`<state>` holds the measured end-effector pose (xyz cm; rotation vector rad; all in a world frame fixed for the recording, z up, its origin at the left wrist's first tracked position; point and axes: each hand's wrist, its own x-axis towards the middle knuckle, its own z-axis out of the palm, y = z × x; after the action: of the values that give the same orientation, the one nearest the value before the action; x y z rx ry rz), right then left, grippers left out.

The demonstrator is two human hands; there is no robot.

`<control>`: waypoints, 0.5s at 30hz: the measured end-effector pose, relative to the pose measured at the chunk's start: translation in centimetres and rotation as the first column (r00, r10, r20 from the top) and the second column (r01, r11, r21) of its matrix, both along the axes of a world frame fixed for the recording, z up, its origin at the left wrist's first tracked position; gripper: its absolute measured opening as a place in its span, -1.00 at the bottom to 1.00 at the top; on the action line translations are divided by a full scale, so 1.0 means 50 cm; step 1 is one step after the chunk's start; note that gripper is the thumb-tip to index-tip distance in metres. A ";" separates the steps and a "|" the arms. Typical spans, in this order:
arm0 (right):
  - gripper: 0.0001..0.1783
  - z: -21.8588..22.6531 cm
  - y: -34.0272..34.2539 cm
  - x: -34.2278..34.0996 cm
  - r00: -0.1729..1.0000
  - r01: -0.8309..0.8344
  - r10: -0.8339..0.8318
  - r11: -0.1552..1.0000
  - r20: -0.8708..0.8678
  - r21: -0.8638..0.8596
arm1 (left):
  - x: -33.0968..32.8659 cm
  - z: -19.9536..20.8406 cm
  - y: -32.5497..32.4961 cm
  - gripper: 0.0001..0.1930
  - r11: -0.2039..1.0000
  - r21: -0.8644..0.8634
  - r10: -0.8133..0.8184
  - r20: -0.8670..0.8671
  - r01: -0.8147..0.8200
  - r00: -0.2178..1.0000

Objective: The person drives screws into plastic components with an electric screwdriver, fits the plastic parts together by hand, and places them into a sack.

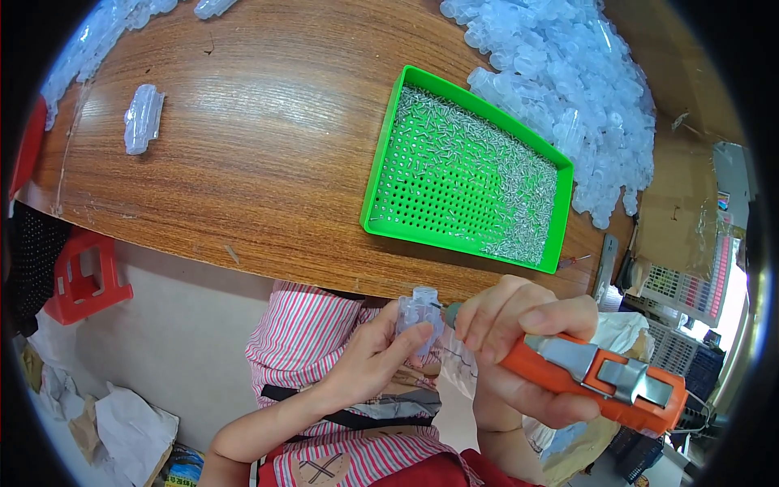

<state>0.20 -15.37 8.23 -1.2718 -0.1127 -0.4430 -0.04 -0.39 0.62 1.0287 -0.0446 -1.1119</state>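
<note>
My left hand (375, 349) grips a clear plastic housing (420, 312) just off the table's front edge, above my lap. In my right hand (519, 325) is an orange electric screwdriver (604, 380) with a metal clip on its body. Its dark grey nose points left, and the bit tip meets or nearly meets the housing's right side; I cannot tell whether a screw sits there. Beyond both hands, a green perforated tray (369, 213) holds many small silver screws (519, 166).
A large heap of clear plastic parts (568, 81) lies behind and right of the tray. One clear part (144, 119) rests alone on the wooden table (268, 146), with more parts (101, 36) at the far left. A red plastic stool (91, 276) stands on the floor.
</note>
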 end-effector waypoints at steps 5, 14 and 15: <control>-0.58 -0.010 0.009 -0.004 0.999 -0.043 0.043 0.994 -0.001 -0.102 | -0.008 -0.009 0.003 -0.72 0.999 0.031 0.038 0.017 -0.038 0.999; -0.17 -0.007 0.029 0.013 0.999 -0.014 0.006 0.976 -0.040 -0.216 | 0.001 -0.003 0.005 -0.67 0.998 0.040 0.049 0.046 -0.051 0.998; -0.17 -0.002 0.027 0.014 0.998 -0.040 0.028 0.970 -0.053 -0.238 | 0.000 -0.002 0.007 -0.68 0.998 0.052 0.045 0.053 -0.048 0.998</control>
<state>0.92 -14.02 8.15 -1.5149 -0.1501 -0.3760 -0.04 -0.03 0.51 1.1011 -0.0332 -1.0487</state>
